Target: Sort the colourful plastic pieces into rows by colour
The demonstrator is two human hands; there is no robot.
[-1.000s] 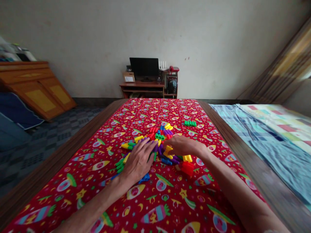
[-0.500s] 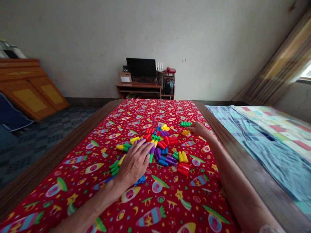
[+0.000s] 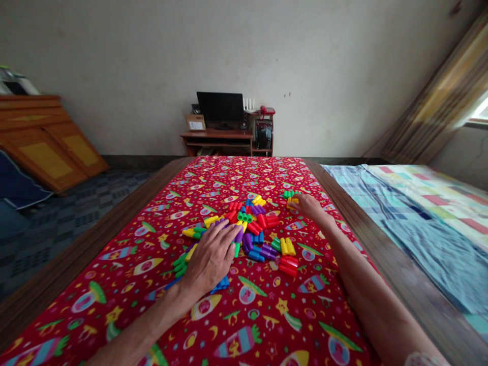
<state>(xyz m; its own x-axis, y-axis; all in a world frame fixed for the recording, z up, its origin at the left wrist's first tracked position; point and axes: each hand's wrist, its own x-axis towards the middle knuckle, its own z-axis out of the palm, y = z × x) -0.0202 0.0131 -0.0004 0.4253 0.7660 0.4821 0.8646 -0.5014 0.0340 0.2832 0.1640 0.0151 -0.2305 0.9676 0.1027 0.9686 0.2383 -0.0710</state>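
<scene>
A pile of plastic building blocks (image 3: 251, 229) in red, yellow, green, blue and purple lies on a red patterned tablecloth (image 3: 244, 315). My left hand (image 3: 209, 256) rests flat on the pile's near-left side, fingers spread over several blocks. My right hand (image 3: 307, 204) is stretched out to the far right of the pile. Its fingers are closed on a yellow block (image 3: 293, 202), which is right beside a green block (image 3: 288, 193).
The wooden table edge (image 3: 343, 203) runs along the right, with a bed and checked bedding (image 3: 412, 213) beyond it. A desk with a monitor (image 3: 221, 109) stands at the far wall. A wooden cabinet (image 3: 46, 142) is on the left.
My right hand has left the pile with a yellow block and reached out to the green block at the far right. The left hand has stayed on the pile.
</scene>
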